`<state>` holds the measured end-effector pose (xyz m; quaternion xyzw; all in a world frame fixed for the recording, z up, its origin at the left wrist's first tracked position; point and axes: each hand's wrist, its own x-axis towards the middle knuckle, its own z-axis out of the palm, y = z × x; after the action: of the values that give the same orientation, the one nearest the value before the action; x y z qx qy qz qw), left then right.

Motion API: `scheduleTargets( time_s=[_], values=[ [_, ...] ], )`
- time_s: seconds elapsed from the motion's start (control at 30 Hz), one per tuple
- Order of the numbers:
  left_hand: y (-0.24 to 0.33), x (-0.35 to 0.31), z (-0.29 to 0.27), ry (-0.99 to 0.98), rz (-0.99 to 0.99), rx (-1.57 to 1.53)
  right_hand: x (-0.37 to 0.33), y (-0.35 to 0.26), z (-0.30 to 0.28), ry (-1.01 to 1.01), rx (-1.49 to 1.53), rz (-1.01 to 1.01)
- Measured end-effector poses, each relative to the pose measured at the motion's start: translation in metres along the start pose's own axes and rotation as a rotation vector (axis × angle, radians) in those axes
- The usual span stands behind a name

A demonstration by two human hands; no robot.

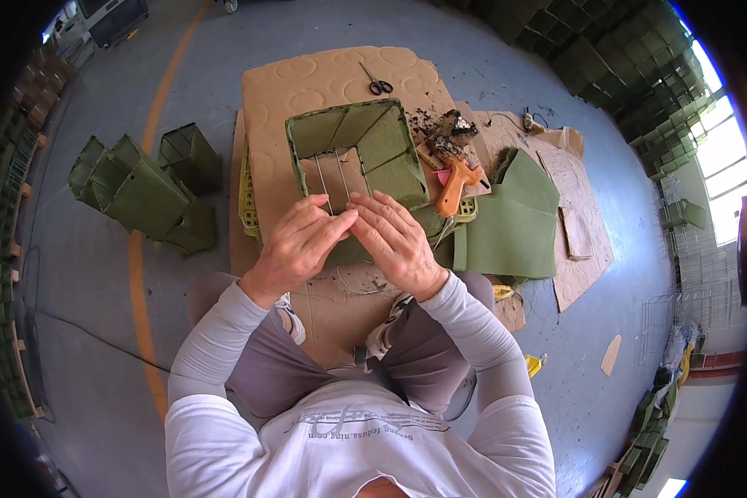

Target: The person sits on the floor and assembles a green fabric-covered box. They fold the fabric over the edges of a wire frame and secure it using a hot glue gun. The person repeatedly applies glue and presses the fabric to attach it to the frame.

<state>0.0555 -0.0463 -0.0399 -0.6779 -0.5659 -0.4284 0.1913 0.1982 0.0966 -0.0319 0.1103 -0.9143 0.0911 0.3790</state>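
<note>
A square, open-topped box [392,170] of green felt over a wire frame stands in front of me, its mouth toward me. Two thin metal wires [341,172] cross its opening and run toward my fingers. At the box's near edge, my left hand [297,241] and my right hand [402,245] meet, thumbs and fingertips pinched together. Whatever lies between the fingertips is too small or hidden to make out. Right of the box rests an orange glue gun [455,189], close to a pile of dark, burnt-looking residue [452,133].
Scissors [377,85] lie on the brown cardboard [278,91] behind the box. Green felt sheets [519,220] lie at the right, on more cardboard. Several green boxes [145,195] stand on the floor at the left. Stacks of green boxes [573,50] line the far right.
</note>
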Motion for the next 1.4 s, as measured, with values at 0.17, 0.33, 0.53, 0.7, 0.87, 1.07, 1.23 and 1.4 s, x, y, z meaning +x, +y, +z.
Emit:
scheduleTargets(
  time_s=[0.17, 0.33, 0.53, 0.7, 0.87, 1.07, 1.23, 1.4],
  values=[
    [0.006, -0.005, -0.002, -0.072, 0.006, 0.019, 0.0, -0.008, 0.0, -0.025, 0.043, 0.074],
    [-0.007, 0.002, -0.008, -0.097, -0.039, -0.037, 0.018, -0.001, -0.008, -0.142, 0.124, 0.115],
    [-0.022, 0.017, -0.008, -0.007, -0.134, -0.06, 0.035, 0.014, 0.001, -0.015, 0.118, 0.088],
    [-0.025, 0.021, -0.003, 0.003, -0.136, -0.046, 0.025, 0.04, -0.017, 0.403, -0.048, 0.156],
    [-0.036, 0.03, -0.015, -0.156, -0.173, -0.08, 0.017, 0.066, -0.033, 0.248, 0.462, 0.873],
    [-0.09, 0.045, -0.036, -0.144, -0.245, -0.187, 0.01, 0.062, -0.021, 0.261, 0.411, 0.64],
    [-0.049, 0.05, -0.018, 0.126, -0.108, -0.065, 0.004, 0.05, -0.027, 0.299, 0.162, 0.457],
    [-0.03, 0.036, -0.002, 0.219, 0.134, 0.063, -0.004, 0.046, -0.028, 0.212, 0.101, 0.149]
  ],
)
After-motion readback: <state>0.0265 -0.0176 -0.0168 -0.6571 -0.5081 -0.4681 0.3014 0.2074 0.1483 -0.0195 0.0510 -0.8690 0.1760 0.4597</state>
